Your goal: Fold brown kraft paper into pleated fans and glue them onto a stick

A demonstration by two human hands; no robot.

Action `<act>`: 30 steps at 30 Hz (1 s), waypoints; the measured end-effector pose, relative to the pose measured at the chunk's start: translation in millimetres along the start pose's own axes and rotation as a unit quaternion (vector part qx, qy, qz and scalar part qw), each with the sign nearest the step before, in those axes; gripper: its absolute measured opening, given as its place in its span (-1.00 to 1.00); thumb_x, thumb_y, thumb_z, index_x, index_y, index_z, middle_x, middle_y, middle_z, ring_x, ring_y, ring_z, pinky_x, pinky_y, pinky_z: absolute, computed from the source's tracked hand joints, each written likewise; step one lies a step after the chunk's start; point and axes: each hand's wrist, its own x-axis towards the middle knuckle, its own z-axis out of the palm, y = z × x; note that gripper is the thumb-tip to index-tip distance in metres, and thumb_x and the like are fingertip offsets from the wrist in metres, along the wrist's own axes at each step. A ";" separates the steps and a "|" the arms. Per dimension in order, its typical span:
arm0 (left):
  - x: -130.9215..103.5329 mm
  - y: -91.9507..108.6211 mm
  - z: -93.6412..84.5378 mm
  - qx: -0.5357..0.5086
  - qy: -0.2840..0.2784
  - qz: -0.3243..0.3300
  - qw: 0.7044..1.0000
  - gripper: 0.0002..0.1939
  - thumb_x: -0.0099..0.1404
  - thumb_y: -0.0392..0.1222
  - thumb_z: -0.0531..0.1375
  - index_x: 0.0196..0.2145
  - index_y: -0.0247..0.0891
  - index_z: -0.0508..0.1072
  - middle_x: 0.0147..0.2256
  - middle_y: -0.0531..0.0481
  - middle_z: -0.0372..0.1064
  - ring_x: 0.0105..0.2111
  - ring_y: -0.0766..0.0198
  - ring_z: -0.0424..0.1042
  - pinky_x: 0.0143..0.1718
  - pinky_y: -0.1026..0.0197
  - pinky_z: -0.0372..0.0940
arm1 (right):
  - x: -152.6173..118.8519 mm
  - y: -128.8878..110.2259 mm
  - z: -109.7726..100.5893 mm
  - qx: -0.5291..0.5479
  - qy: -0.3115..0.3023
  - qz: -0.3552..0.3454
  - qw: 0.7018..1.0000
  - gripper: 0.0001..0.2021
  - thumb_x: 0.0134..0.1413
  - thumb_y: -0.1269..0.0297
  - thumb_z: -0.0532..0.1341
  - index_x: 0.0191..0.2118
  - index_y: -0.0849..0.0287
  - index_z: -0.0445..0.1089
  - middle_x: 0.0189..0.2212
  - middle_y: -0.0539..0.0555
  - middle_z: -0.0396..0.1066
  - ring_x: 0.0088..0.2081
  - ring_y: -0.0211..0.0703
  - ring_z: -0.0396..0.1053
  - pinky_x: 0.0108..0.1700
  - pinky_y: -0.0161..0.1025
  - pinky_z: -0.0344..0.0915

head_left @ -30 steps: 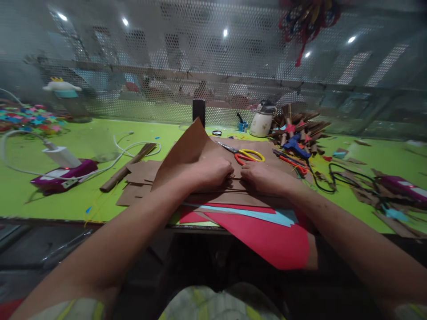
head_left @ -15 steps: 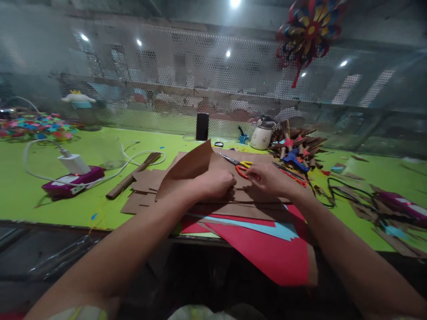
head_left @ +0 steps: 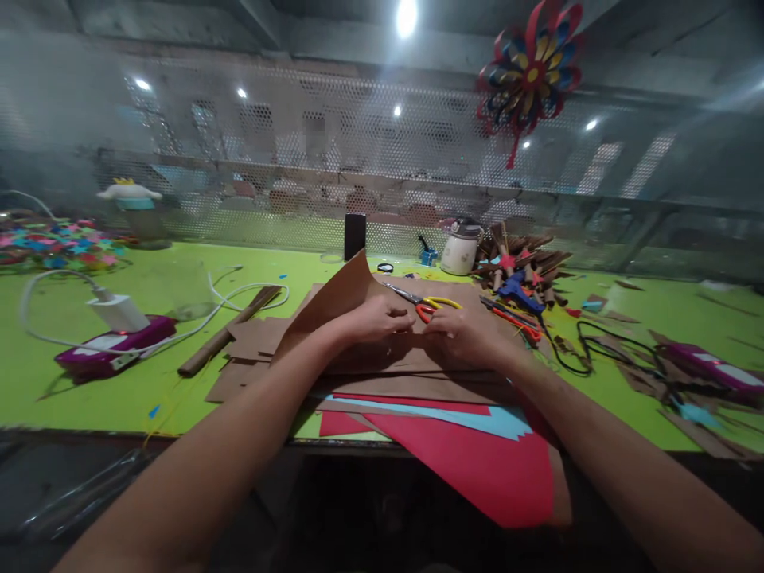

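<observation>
Brown paper sheets [head_left: 442,386] lie stacked at the table's front edge, and one sheet [head_left: 334,290] rises in a curl behind my left wrist. My left hand [head_left: 382,318] is closed over the paper, its fingers bent in a pinch. Close to its right, my right hand [head_left: 457,330] also has its fingertips pressed together low over the paper. Whatever the fingertips hold is too small to make out. Scissors [head_left: 421,301] with red and yellow handles rest on the paper just behind my hands. Red paper [head_left: 477,469] and light blue paper [head_left: 489,418] stick out below the brown stack.
A purple power strip [head_left: 116,346] with a white charger and a rolled brown tube [head_left: 208,350] are at left. A blue glue gun [head_left: 520,290], brown rolls [head_left: 537,255] and a black cable [head_left: 582,350] are at right. A jar [head_left: 459,248] stands behind.
The view has shifted slightly. My right hand has moved off the red scissor handle toward the front, and both hands' fingertips now meet the paper at about the same level.
</observation>
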 end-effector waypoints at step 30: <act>5.7 -6.5 13.3 -0.085 0.011 0.051 0.995 -0.65 0.19 -0.02 0.08 -0.57 -0.35 0.36 -0.63 0.09 0.15 -0.59 0.43 0.10 -0.58 0.34 -0.02 | -6.1 9.6 -10.0 0.326 -0.003 0.126 0.937 -0.69 0.00 0.09 0.18 -0.40 0.28 0.47 -0.54 0.04 0.38 -0.49 -0.30 0.25 -0.45 -0.35 0.14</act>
